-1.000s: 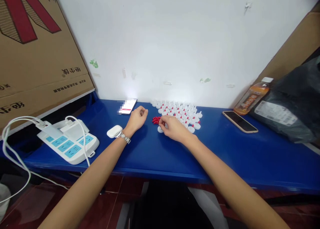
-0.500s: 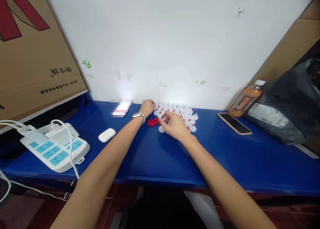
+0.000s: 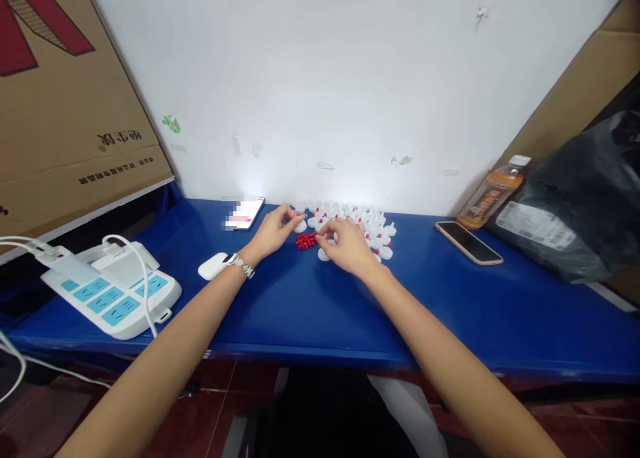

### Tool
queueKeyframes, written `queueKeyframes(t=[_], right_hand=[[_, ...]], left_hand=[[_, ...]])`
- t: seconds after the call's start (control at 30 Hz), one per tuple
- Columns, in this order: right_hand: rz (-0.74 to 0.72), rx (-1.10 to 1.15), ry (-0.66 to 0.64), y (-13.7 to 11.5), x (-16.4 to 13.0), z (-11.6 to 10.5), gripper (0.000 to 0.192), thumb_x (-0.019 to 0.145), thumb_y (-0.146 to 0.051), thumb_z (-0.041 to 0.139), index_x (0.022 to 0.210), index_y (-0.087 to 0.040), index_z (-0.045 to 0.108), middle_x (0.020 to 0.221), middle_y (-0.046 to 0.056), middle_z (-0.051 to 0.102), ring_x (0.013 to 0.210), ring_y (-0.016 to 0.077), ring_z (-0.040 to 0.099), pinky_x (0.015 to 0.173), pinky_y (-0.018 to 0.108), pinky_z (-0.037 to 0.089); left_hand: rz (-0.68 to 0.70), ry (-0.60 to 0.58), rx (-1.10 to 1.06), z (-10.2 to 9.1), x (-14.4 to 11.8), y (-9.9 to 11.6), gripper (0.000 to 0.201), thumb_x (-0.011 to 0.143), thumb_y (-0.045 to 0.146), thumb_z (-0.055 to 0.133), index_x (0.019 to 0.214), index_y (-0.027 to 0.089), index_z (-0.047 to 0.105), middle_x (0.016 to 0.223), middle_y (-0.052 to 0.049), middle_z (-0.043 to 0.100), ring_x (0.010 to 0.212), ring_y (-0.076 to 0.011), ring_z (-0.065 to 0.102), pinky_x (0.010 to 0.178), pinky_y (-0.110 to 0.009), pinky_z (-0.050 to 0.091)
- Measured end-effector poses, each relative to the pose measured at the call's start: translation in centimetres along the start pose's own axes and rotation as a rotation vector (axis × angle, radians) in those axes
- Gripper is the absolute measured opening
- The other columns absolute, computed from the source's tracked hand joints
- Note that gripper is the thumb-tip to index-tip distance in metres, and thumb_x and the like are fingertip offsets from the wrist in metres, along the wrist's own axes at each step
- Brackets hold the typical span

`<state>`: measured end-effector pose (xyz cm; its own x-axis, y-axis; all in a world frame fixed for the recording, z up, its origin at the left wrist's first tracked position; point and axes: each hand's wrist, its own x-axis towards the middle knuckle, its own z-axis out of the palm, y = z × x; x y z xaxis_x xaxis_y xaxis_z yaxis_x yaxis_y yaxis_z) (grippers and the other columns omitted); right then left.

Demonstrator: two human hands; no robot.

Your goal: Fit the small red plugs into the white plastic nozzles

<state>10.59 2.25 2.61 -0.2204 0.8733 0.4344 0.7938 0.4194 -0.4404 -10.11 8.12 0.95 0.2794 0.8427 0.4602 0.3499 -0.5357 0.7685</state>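
On the blue table [image 3: 310, 311], close to the white wall, both forearms reach forward and converge at a spread of small white caps [image 3: 367, 228]. Her or his left hand [image 3: 273, 230] lies palm down with the wrist resting near the surface, a metal watch [image 3: 240, 265] on it, and the fingertips pinch one white cap [image 3: 301, 226] at the left edge of the spread. Just right of that cap sits a little heap of red plugs [image 3: 305, 241], between the two hands. The right hand [image 3: 345, 245] is curled over the near edge of the caps, knuckles up, fingers bent inward toward the red heap; whether it grips anything I cannot tell from where I stand. A white earbud case [image 3: 213, 265] lies just beside the left wrist, a power strip [image 3: 113, 291] farther left, and a phone [image 3: 468, 242] well apart to the right.
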Motion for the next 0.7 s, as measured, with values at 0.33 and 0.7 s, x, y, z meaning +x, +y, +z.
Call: queueKeyframes(t=[0.33, 0.7], right_hand=[[-0.087, -0.436, -0.172, -1.0, 1.9, 1.9, 0.018, 0.087, -0.02, 0.058, 0.087, -0.016, 0.076, 0.092, 0.016, 0.073, 0.101, 0.0331, 0.053, 0.09, 0.046, 0.028], [-0.108, -0.44, -0.171, -1.0, 1.6, 2.3, 0.019, 0.088, -0.021, 0.058, 0.083, -0.018, 0.075, 0.093, 0.015, 0.073, 0.1, 0.0321, 0.053, 0.088, 0.046, 0.028]], left_hand=[[-0.008, -0.122, 0.192, -0.4, -2.0, 1.0, 0.039, 0.098, 0.053, 0.047, 0.083, 0.02, 0.061, 0.079, -0.003, 0.068, 0.074, -0.0176, 0.06, 0.071, -0.03, 0.045], [-0.003, -0.13, 0.24, 0.4, -2.6, 1.0, 0.019, 0.092, 0.029, 0.055, 0.108, 0.021, 0.057, 0.083, 0.0, 0.062, 0.074, -0.0175, 0.058, 0.074, -0.03, 0.044]])
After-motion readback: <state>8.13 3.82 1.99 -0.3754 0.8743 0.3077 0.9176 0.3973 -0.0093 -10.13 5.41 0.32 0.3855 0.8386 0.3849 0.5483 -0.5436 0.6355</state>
